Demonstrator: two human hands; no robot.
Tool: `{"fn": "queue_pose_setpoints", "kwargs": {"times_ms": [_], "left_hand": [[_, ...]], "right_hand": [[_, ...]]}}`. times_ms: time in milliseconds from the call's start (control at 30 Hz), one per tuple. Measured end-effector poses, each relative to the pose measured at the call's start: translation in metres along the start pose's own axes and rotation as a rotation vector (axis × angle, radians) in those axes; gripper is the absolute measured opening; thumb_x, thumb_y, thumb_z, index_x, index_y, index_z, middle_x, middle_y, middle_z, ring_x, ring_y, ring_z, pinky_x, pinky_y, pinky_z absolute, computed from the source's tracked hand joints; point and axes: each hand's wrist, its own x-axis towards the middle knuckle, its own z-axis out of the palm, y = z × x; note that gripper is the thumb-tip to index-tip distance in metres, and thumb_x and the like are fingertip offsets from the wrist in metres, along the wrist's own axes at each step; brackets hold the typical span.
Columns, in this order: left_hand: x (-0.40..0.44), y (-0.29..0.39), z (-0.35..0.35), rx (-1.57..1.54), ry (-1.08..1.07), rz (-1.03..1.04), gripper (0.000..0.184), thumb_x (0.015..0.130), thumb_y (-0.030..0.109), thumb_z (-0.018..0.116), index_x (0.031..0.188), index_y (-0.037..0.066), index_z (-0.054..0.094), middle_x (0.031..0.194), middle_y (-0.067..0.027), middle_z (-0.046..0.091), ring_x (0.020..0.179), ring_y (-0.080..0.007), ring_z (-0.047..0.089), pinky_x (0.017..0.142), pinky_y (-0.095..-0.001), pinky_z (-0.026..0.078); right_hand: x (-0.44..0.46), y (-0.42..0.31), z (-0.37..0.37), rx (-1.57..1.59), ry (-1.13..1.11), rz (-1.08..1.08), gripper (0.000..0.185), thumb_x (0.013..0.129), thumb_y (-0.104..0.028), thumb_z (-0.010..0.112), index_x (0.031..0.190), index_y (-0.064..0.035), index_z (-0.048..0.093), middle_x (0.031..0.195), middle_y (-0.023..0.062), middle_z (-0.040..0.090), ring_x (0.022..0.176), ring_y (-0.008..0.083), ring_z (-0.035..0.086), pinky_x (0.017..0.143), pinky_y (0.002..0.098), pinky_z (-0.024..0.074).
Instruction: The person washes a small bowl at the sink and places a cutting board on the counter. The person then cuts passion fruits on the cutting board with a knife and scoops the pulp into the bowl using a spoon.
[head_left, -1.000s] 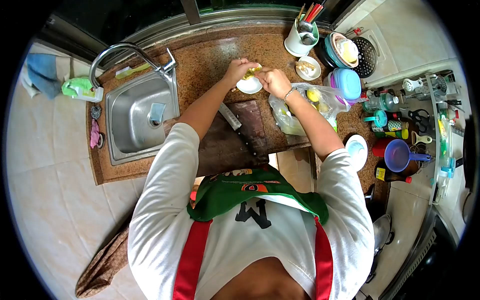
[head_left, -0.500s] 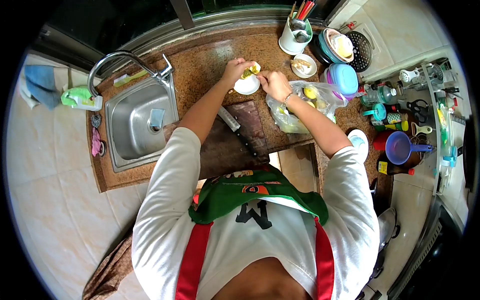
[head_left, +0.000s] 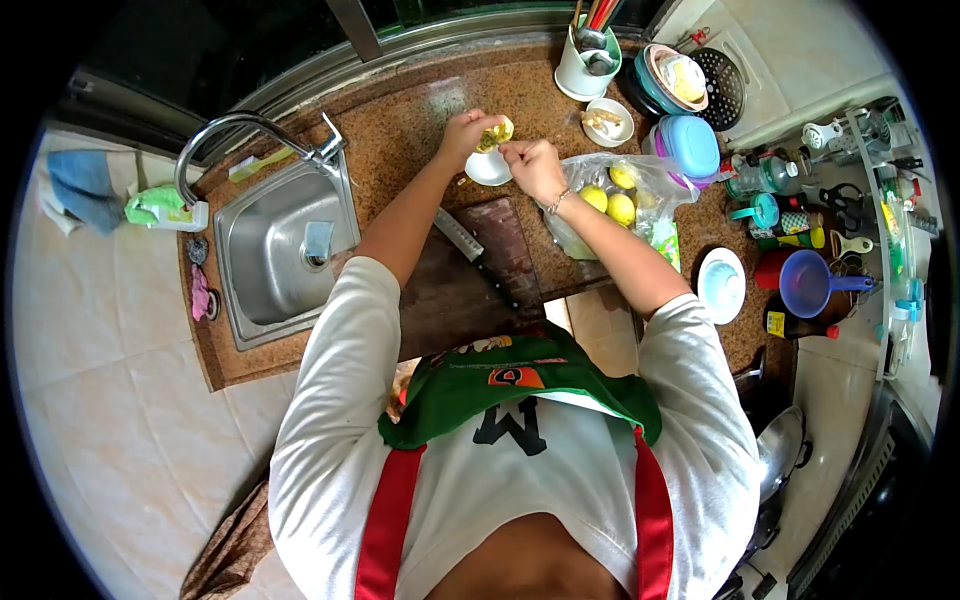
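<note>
My left hand (head_left: pixel 466 137) is closed around a cut half of a yellow passion fruit (head_left: pixel 497 134), its pulp facing my right hand. My right hand (head_left: pixel 536 168) pinches what looks like a small spoon at the fruit; the fingers hide most of it. Directly below the fruit, a small white bowl (head_left: pixel 487 170) stands on the counter. By my right wrist lies an opened clear plastic bag (head_left: pixel 655 195) with several whole yellow fruits (head_left: pixel 621 209). Nearer my body, a knife (head_left: pixel 470 250) rests on the dark cutting board (head_left: pixel 440 300).
To the left is a steel sink (head_left: pixel 270 265) with a curved faucet (head_left: pixel 235 120). Behind the bag stand a utensil holder (head_left: pixel 578 75), a small bowl with peels (head_left: pixel 608 122) and stacked containers (head_left: pixel 688 147). A white-blue bowl (head_left: pixel 721 285), bottles and a purple ladle (head_left: pixel 805 290) are at right.
The fruit half has tilted and risen slightly, and my right hand has shifted a little left of the bag. The view has moved slightly, showing more of the fruits in the bag.
</note>
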Motion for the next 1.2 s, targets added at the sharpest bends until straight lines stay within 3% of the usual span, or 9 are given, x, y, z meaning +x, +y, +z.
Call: {"fn": "queue_pose_setpoints", "kwargs": {"times_ms": [133, 200, 433, 633, 800, 900, 967, 1033, 1200], "left_hand": [[-0.001, 0.001, -0.002, 0.044, 0.010, 0.007, 0.021, 0.079, 0.018, 0.073, 0.068, 0.009, 0.057, 0.071, 0.0036, 0.055, 0.064, -0.0080, 0.051, 0.059, -0.0273, 0.041], [-0.001, 0.001, -0.002, 0.028, 0.050, -0.029, 0.032, 0.077, 0.020, 0.075, 0.059, 0.007, 0.053, 0.057, 0.0057, 0.042, 0.055, -0.0065, 0.038, 0.052, -0.0279, 0.032], [-0.002, -0.014, 0.009, 0.239, 0.019, 0.137, 0.029, 0.077, 0.022, 0.075, 0.061, 0.005, 0.058, 0.055, 0.0034, 0.048, 0.051, -0.0074, 0.040, 0.048, -0.0288, 0.033], [-0.006, 0.000, 0.015, 0.202, 0.021, 0.062, 0.027, 0.078, 0.022, 0.074, 0.067, 0.003, 0.060, 0.057, 0.0017, 0.052, 0.054, -0.0070, 0.045, 0.050, -0.0275, 0.037], [0.003, -0.008, 0.014, 0.270, 0.026, 0.272, 0.024, 0.079, 0.022, 0.073, 0.070, 0.002, 0.061, 0.061, 0.0001, 0.056, 0.056, -0.0075, 0.048, 0.053, -0.0269, 0.040], [0.000, -0.005, 0.015, 0.301, 0.046, 0.298, 0.024, 0.079, 0.021, 0.072, 0.070, 0.002, 0.061, 0.062, -0.0004, 0.057, 0.056, -0.0076, 0.048, 0.054, -0.0268, 0.040], [-0.005, 0.003, 0.017, 0.325, 0.048, 0.274, 0.024, 0.079, 0.020, 0.072, 0.070, 0.002, 0.061, 0.062, -0.0006, 0.057, 0.057, -0.0076, 0.048, 0.055, -0.0268, 0.040], [-0.004, 0.001, 0.017, 0.319, 0.055, 0.297, 0.021, 0.081, 0.016, 0.072, 0.070, 0.004, 0.059, 0.065, 0.0036, 0.055, 0.061, -0.0043, 0.047, 0.058, -0.0246, 0.039], [-0.001, -0.008, 0.012, 0.301, 0.043, 0.287, 0.023, 0.082, 0.017, 0.072, 0.069, 0.004, 0.058, 0.065, 0.0035, 0.055, 0.060, -0.0041, 0.046, 0.056, -0.0240, 0.039]], "right_hand": [[-0.007, -0.006, -0.011, -0.332, -0.063, -0.261, 0.016, 0.087, -0.016, 0.060, 0.086, -0.0038, 0.070, 0.074, 0.0188, 0.063, 0.062, 0.0374, 0.060, 0.055, 0.0396, 0.0496], [-0.007, -0.003, -0.015, -0.426, -0.098, -0.314, 0.016, 0.086, -0.017, 0.057, 0.088, -0.0055, 0.068, 0.071, 0.0187, 0.063, 0.063, 0.0366, 0.061, 0.057, 0.0431, 0.0499], [-0.003, 0.010, -0.028, -0.899, -0.321, -0.597, 0.023, 0.077, -0.012, 0.055, 0.097, -0.0025, 0.061, 0.080, 0.0126, 0.067, 0.071, 0.0283, 0.068, 0.059, 0.0408, 0.0531], [-0.001, 0.003, -0.041, -0.922, -0.251, -0.561, 0.028, 0.079, -0.011, 0.052, 0.104, -0.0011, 0.060, 0.082, 0.0122, 0.067, 0.072, 0.0279, 0.068, 0.060, 0.0389, 0.0534], [0.006, -0.005, -0.025, -0.732, -0.211, -0.181, 0.020, 0.086, -0.018, 0.053, 0.091, -0.0072, 0.069, 0.072, 0.0168, 0.066, 0.071, 0.0315, 0.067, 0.062, 0.0406, 0.0525], [0.025, 0.024, -0.013, -0.280, -0.043, -0.077, 0.021, 0.085, -0.020, 0.058, 0.076, -0.0079, 0.072, 0.068, 0.0187, 0.064, 0.067, 0.0294, 0.067, 0.063, 0.0395, 0.0513], [0.035, 0.029, -0.018, -0.016, -0.227, 0.222, 0.018, 0.085, -0.015, 0.061, 0.081, -0.0017, 0.072, 0.065, 0.0156, 0.066, 0.058, 0.0207, 0.063, 0.060, 0.0342, 0.0496], [0.038, 0.023, -0.025, -0.030, -0.267, 0.252, 0.015, 0.083, -0.015, 0.065, 0.079, -0.0016, 0.072, 0.067, 0.0137, 0.067, 0.062, 0.0144, 0.062, 0.063, 0.0315, 0.0490], [0.042, 0.028, -0.034, -0.073, -0.412, -0.099, 0.015, 0.084, -0.013, 0.061, 0.086, -0.0032, 0.072, 0.078, 0.0161, 0.069, 0.075, 0.0221, 0.067, 0.070, 0.0347, 0.0515]]}}
